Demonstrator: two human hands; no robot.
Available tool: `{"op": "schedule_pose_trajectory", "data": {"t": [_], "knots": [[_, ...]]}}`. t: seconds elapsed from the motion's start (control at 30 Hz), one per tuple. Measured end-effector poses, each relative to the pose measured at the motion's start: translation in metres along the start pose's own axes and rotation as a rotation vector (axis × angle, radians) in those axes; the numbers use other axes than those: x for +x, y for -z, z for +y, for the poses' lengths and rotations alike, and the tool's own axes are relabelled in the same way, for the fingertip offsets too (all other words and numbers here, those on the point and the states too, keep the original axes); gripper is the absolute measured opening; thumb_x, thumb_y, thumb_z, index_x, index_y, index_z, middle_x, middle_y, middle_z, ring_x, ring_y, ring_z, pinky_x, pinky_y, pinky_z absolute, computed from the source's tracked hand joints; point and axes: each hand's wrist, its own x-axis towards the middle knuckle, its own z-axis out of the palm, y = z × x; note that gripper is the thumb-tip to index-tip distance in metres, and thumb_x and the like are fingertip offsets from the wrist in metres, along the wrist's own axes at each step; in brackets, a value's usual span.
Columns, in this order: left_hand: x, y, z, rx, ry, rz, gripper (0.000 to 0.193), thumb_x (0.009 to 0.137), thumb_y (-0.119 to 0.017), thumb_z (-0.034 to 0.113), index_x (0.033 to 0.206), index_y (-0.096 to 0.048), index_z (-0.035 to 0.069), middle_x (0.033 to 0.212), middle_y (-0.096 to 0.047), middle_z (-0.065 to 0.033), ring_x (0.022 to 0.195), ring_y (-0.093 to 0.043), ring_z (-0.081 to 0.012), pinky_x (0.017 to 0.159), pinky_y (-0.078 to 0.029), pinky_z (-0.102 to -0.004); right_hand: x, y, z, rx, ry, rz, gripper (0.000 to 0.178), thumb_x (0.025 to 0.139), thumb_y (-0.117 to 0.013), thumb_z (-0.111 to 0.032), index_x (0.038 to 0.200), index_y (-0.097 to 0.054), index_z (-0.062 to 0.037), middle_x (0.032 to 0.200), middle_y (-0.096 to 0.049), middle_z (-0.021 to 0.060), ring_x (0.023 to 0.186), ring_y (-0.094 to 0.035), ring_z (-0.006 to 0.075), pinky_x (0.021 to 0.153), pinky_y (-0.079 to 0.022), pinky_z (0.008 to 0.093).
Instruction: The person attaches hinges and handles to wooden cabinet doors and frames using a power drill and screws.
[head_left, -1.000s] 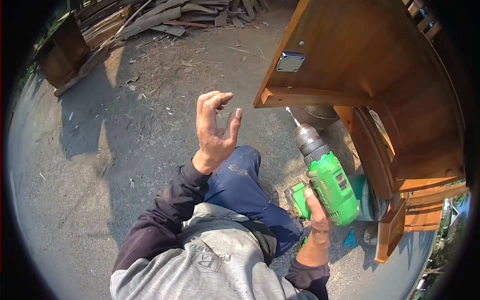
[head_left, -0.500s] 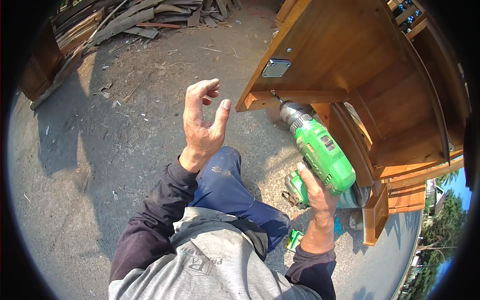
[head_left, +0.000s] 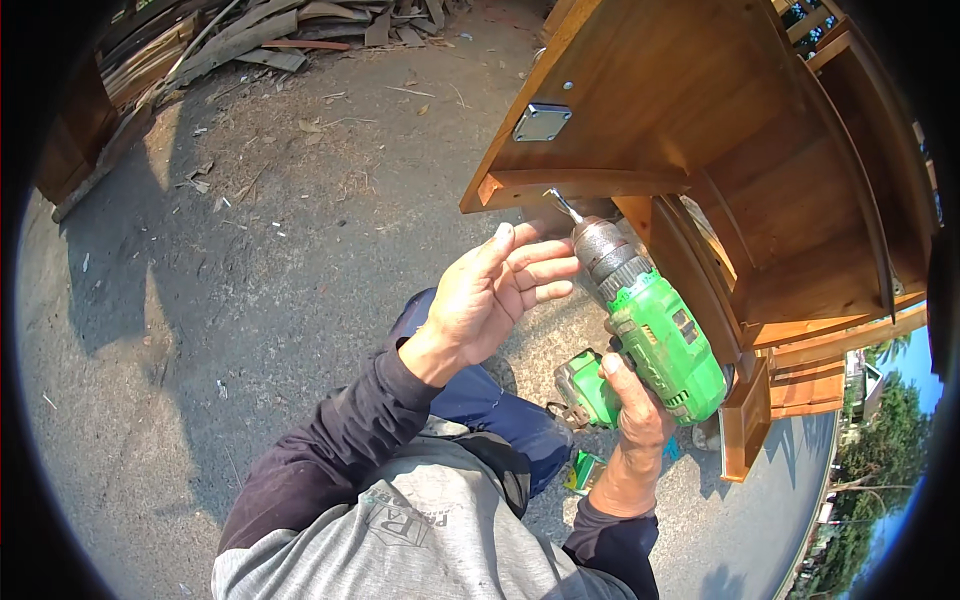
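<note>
My right hand (head_left: 637,430) grips a green cordless drill (head_left: 668,350) by its handle, thumb along the side. The drill points up and to the left. A thin metal bit (head_left: 566,206) sticks out of its dark chuck (head_left: 602,250), the tip close to a wooden strip (head_left: 600,183) along the cabinet panel's lower edge; contact is hard to judge. Palm turned up and fingers spread, my left hand (head_left: 485,300) is beside the chuck and holds nothing. On the brown wooden cabinet (head_left: 650,90), a small metal plate (head_left: 542,122) sits above the strip.
Scrap wood (head_left: 250,40) is heaped at the far left, by a brown wooden piece (head_left: 75,140). A small open wooden box shape (head_left: 745,425) juts out at the right. Near my knee lies a green and yellow packet (head_left: 583,472) on the concrete ground (head_left: 270,300).
My left hand has moved right, toward the chuck, and its fingers have spread from a curl. The drill has shifted slightly down and right, its bit now showing farther from the strip.
</note>
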Motion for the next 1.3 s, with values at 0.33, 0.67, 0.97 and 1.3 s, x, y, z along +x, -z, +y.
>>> {"op": "schedule_pose_trajectory", "data": {"t": [0.33, 0.67, 0.97, 1.3], "knots": [[0.007, -0.018, -0.021, 0.058, -0.303, 0.058, 0.029, 0.099, -0.058, 0.013, 0.125, -0.054, -0.001, 0.119, -0.065, -0.0235, 0.112, -0.065, -0.0322, 0.098, -0.053, -0.0431, -0.041, 0.013, 0.012, 0.178, -0.036, -0.063, 0.037, 0.077, -0.071, -0.006, 0.111, -0.065, 0.0057, 0.094, -0.07, 0.0147, 0.072, -0.065, 0.0204, 0.069, -0.054, 0.0328], [0.0, -0.006, -0.01, 0.137, -0.347, -0.112, 0.018, 0.099, -0.06, 0.014, 0.113, -0.058, 0.003, 0.091, -0.069, -0.0149, 0.079, -0.069, -0.0236, 0.087, -0.056, -0.0373, -0.086, 0.015, 0.037, 0.685, -0.287, 0.051, 0.045, 0.069, -0.069, -0.009, 0.107, -0.058, 0.0137, 0.079, -0.064, 0.0166, 0.063, -0.06, 0.0217, 0.062, -0.051, 0.0322], [-0.001, -0.013, -0.01, -0.103, -0.117, -0.182, 0.017, 0.095, -0.056, 0.009, 0.111, -0.059, 0.006, 0.087, -0.069, -0.0129, 0.067, -0.066, -0.0201, 0.09, -0.049, -0.0384, -0.118, 0.016, 0.053, 0.003, 0.068, 0.0, 0.046, 0.069, -0.068, -0.008, 0.11, -0.056, 0.0079, 0.084, -0.065, 0.0155, 0.066, -0.061, 0.0204, 0.063, -0.053, 0.0308], [-0.063, 0.076, 0.021, 0.252, 0.048, -0.155, 0.027, 0.103, -0.047, 0.031, 0.086, -0.049, 0.011, 0.058, -0.041, 0.0044, 0.045, -0.036, -0.0056, 0.06, -0.04, -0.0281, -0.113, 0.026, 0.05, 0.699, -0.298, -0.006, 0.048, 0.07, -0.068, -0.015, 0.109, -0.057, 0.01, 0.084, -0.063, 0.0155, 0.07, -0.061, 0.021, 0.066, -0.049, 0.0326]]}}
